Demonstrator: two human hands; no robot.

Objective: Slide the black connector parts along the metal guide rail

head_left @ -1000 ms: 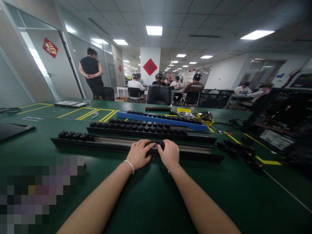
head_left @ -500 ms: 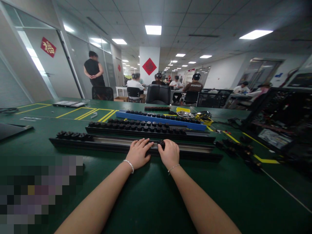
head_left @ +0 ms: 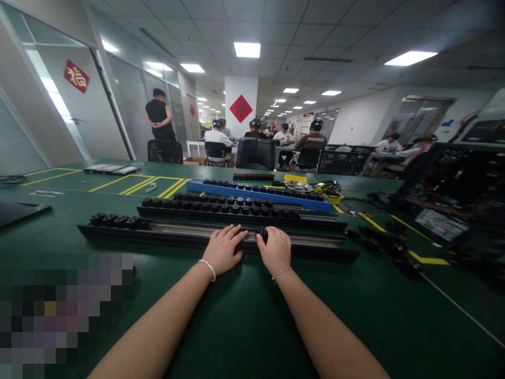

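A long black channel rail (head_left: 177, 238) lies across the green table before me, its inner strip pale. Several black round parts (head_left: 118, 221) stand in its left end. My left hand (head_left: 224, 247) lies flat over the middle of the rail, fingers spread. Just to its right, my right hand (head_left: 275, 248) is closed on a small black part (head_left: 261, 231) at the rail; the fingers partly cover it. Behind lies a second black rail (head_left: 323, 221) lined with similar black parts, and beyond that a blue rail (head_left: 252, 195) also carries dark parts.
Loose black parts (head_left: 379, 242) are scattered to the right, near a dark open case (head_left: 450, 195). A metal dish (head_left: 299, 186) and a yellow tray (head_left: 295, 178) sit behind the blue rail. Yellow tape (head_left: 134, 184) marks the table. Several people sit farther back; one person (head_left: 159, 116) stands.
Both hands keep nearly the same place on the rail. The standing person at the back left has shifted slightly to the right. The view has moved very slightly.
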